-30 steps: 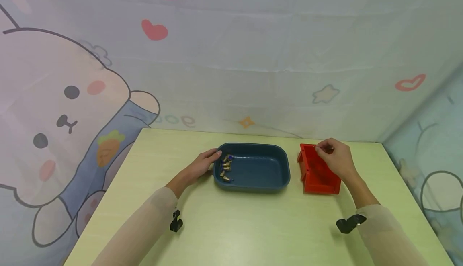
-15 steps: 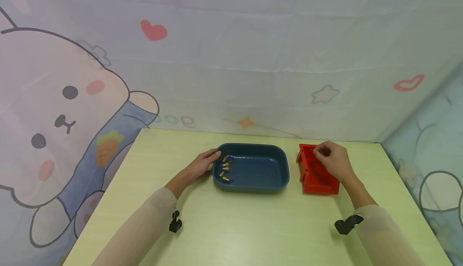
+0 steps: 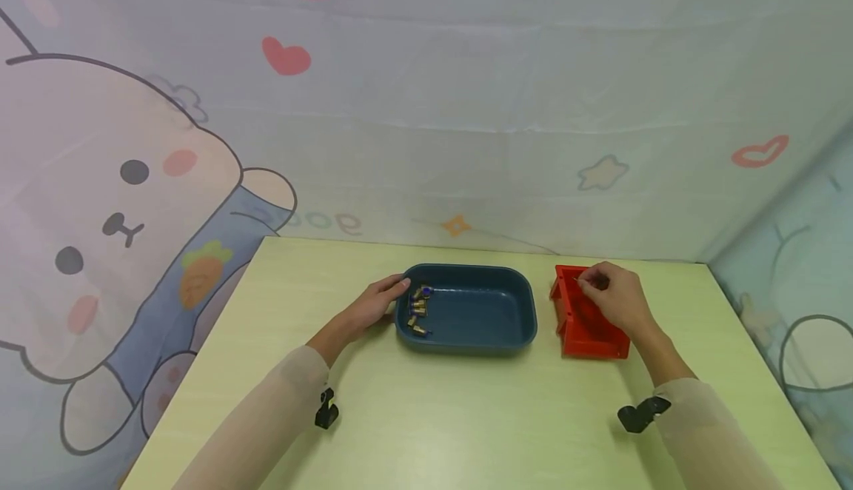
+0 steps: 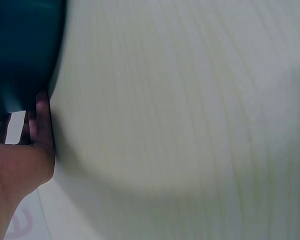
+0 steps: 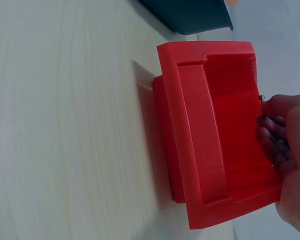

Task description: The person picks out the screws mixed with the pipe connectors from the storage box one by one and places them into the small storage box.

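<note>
A dark blue plastic tray [image 3: 478, 316] sits on the table, with several small brass fittings [image 3: 418, 310], some with blue parts, gathered at its left end. My left hand [image 3: 369, 305] grips the tray's left end, thumb over the rim and fingers against the outer wall [image 4: 20, 102]. To the right stands a red plastic bin [image 3: 593, 348]. Over its far part, my right hand [image 3: 616, 297] pinches a small metal piece [image 5: 261, 98] between thumb and fingers. Most of that piece is hidden by the fingertips, so its kind cannot be told.
The pale wood-grain table [image 3: 453, 423] extends in front of both containers. A printed cloth [image 3: 426, 105] hangs right behind the table's back edge, and another cloth [image 3: 800, 290] is at the right. Black wrist cameras [image 3: 643, 414] sit on both sleeves.
My right hand has shifted slightly left and down over the red bin, still pinching the small metal piece. The left hand stays on the tray.
</note>
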A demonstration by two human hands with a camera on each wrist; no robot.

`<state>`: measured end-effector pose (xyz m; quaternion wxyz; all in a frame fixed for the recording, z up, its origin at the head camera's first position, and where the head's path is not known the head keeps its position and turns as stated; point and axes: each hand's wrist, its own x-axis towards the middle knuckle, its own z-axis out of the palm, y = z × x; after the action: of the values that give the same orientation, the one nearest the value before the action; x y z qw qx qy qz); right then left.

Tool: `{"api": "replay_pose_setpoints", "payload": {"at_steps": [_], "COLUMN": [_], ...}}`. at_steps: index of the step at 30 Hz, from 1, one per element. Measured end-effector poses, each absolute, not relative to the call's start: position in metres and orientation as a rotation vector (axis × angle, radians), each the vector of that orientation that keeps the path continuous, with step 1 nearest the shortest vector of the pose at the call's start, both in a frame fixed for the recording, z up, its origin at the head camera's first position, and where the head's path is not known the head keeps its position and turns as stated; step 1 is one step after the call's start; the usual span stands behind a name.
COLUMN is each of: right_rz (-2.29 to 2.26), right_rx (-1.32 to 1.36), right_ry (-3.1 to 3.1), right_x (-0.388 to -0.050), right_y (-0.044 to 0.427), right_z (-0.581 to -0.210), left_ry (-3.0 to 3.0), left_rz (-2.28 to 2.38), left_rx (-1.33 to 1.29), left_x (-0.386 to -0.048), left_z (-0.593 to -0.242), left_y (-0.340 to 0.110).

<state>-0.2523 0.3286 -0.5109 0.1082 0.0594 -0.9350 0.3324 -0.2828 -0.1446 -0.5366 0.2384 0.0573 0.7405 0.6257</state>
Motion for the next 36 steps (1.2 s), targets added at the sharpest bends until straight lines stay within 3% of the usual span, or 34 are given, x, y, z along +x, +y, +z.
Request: {"api": "replay_pose_setpoints", "payload": {"at_steps": [36], "right_rz": [1.017], "right_rx": [0.213], "right_ry": [-2.767], "right_x": [-0.2498], "right_y": [0.3270], "right_z": [-0.5071], "left_ry": [2.042], "left_rz": [1.716], "left_rx": [0.152], "left_x": [-0.2826], "left_z": [-0.5389], "left_y": [-0.1443]}}
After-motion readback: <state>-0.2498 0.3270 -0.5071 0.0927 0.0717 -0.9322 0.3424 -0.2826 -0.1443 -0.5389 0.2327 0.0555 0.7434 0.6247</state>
